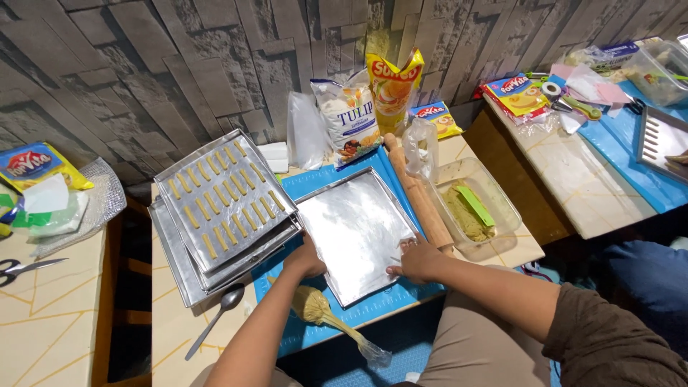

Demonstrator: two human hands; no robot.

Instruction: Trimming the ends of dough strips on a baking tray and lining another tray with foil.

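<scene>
- On the low table (459,154), head view: an empty metal baking tray (356,233) is laid flat on a blue mat (337,179), held at both near corners
- Left hand (307,259) is placed at the tray's near-left edge, fingers curled against the rim; whether the rim is actually pinched cannot be told
- Right hand (418,260) is pressed on the near-right corner, fingers spread flat over the rim, nothing enclosed
- Tray lies directly ahead of both hands, between them, its bare surface fully exposed; the two-sided contact looks like squaring or steadying it on the mat
- Stacked trays (215,215) are set just left, touching or nearly touching the empty tray; the top one is filled with rows of short dough sticks (222,193), kept within easy reach
- A filled piping bag (322,315) is laid on the mat's near edge, under the left forearm, released by both hands
- A rolling pin (419,197) lies along the tray's right side, next to a clear tub (494,193) holding greenish dough and a green scraper
- A spoon (215,319) is left below the stacked trays
- Flour bag (347,118) and oil pouch (393,86) are stood against the wall, clear of the work area
- Scissors (25,269) rest on the far-left table, well apart
</scene>
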